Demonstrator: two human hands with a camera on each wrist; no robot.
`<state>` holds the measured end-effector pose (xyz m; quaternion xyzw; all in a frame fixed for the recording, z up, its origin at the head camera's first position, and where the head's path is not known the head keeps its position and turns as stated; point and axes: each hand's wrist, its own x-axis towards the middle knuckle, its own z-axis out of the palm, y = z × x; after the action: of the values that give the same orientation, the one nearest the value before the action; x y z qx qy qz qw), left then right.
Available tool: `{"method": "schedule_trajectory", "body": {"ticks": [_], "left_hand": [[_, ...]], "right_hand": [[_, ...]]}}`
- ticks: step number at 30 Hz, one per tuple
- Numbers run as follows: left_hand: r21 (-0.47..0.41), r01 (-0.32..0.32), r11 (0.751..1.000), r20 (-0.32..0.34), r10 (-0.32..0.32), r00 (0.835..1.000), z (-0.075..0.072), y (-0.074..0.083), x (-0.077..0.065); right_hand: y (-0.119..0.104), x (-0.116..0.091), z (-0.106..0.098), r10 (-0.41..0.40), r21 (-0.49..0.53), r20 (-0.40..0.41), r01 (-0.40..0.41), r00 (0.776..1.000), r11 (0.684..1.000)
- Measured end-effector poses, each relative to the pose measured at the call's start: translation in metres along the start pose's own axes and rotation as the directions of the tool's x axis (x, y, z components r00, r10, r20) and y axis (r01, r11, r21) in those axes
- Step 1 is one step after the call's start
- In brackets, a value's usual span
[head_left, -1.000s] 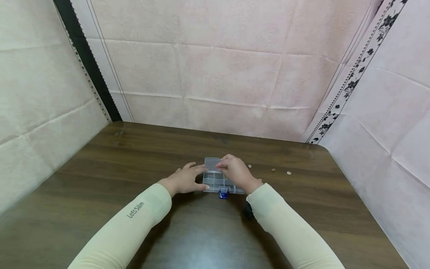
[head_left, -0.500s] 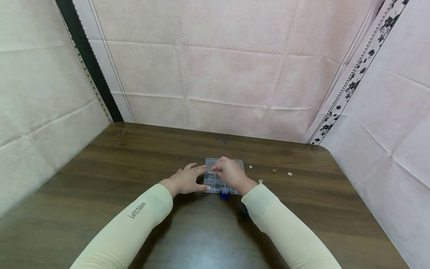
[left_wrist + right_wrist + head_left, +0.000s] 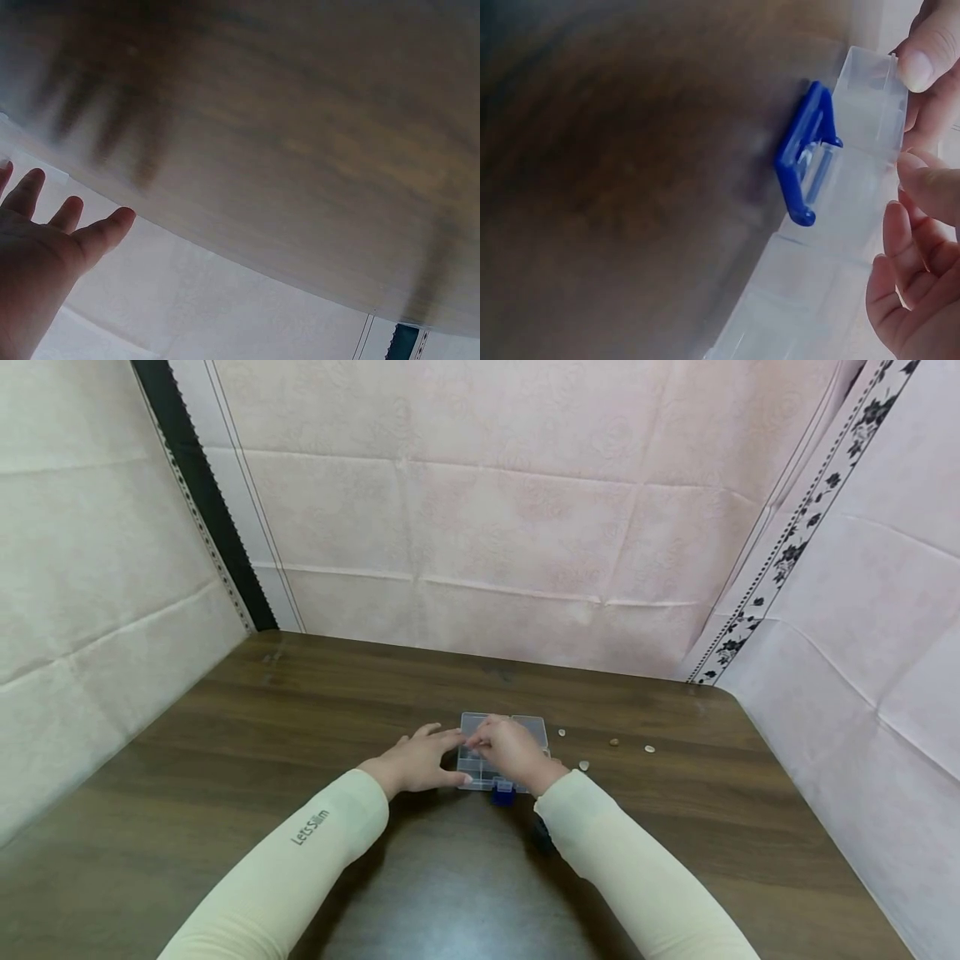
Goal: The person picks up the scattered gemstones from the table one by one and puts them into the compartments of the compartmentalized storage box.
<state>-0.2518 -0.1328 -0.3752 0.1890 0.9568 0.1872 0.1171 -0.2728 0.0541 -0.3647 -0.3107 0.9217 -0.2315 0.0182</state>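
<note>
A clear plastic compartment box lies on the table with its see-through lid folded back. Its blue latch hangs open at the front, towards the person. My left hand is at the box's left end, fingers spread and nearly straight, thumb at the front corner. Over the left compartments hovers my right hand, thumb and index fingertips close together and the other fingers bent. I cannot tell whether something small sits between those fingertips. That hand hides part of the compartments and lid.
To the right of the box lie small pale round pieces, one near the lid, one by the right wrist and one farther right. A small brown piece lies among them. Cloth walls border the wooden table.
My right hand has moved left over the box, uncovering the lid's right part and a pale piece near the wrist. My left hand keeps its place at the box's left end.
</note>
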Motion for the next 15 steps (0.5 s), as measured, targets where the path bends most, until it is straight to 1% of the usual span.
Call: {"method": "schedule_trajectory", "body": {"ticks": [3, 5, 10, 15], "left_hand": [[0.007, 0.004, 1.0, 0.002, -0.004, 1.0, 0.0006, 0.0, 0.0005], [0.009, 0.005, 1.0, 0.003, -0.005, 1.0, 0.0006, 0.0, 0.0005], [0.014, 0.003, 1.0, 0.005, -0.003, 1.0, 0.0006, -0.0004, 0.0006], [0.021, -0.003, 1.0, 0.0, 0.003, 1.0, 0.0005, -0.0009, 0.0008]], "right_hand": [[0.0011, -0.0007, 0.0006, 0.006, 0.013, 0.003, -0.006, 1.0, 1.0], [0.0013, -0.0011, 0.0003, 0.003, 0.003, -0.001, -0.003, 1.0, 1.0], [0.0019, -0.0024, -0.0007, -0.016, -0.05, -0.039, 0.014, 0.999, 0.999], [0.0034, -0.0037, -0.0009, -0.023, -0.042, -0.078, 0.02, 0.997, 0.999]]}}
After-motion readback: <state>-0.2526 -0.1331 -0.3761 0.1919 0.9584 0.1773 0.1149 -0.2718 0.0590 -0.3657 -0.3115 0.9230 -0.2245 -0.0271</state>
